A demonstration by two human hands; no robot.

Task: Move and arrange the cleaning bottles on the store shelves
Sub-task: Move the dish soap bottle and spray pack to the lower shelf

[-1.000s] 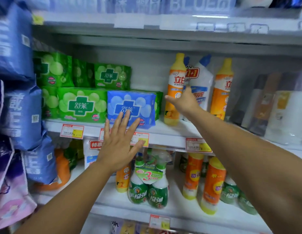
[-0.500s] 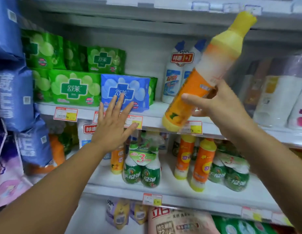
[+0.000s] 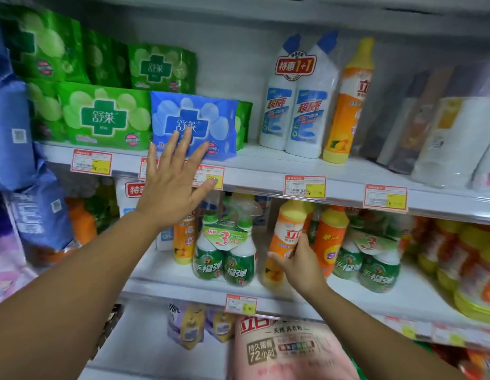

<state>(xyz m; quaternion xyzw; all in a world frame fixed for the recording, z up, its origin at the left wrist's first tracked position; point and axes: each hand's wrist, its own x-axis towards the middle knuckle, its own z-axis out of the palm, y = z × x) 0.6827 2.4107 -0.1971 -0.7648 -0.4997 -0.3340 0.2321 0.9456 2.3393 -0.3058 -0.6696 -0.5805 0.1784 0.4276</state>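
My right hand [image 3: 301, 266] grips an orange bottle with a yellow cap [image 3: 286, 237], standing on the middle shelf [image 3: 167, 281] between a twin pack of green spray bottles [image 3: 224, 259] and another orange bottle [image 3: 330, 237]. My left hand [image 3: 174, 182] is spread open, fingers apart, in front of the upper shelf edge [image 3: 252, 185] below a blue packet [image 3: 194, 127]. On the upper shelf stand two white bottles with blue caps [image 3: 298, 100] and one orange bottle [image 3: 348, 105].
Green packets [image 3: 101, 116] fill the upper shelf's left side. Wrapped paper rolls [image 3: 452, 138] stand at its right. Blue bags [image 3: 10, 127] hang at the far left. More green and orange bottles [image 3: 375, 259] crowd the middle shelf's right. A pink bag [image 3: 287, 349] lies on the bottom shelf.
My right hand lifted an orange bottle off the upper shelf, carried it down tilted, and now holds it upright on the middle shelf. My left hand stayed spread at the upper shelf edge.
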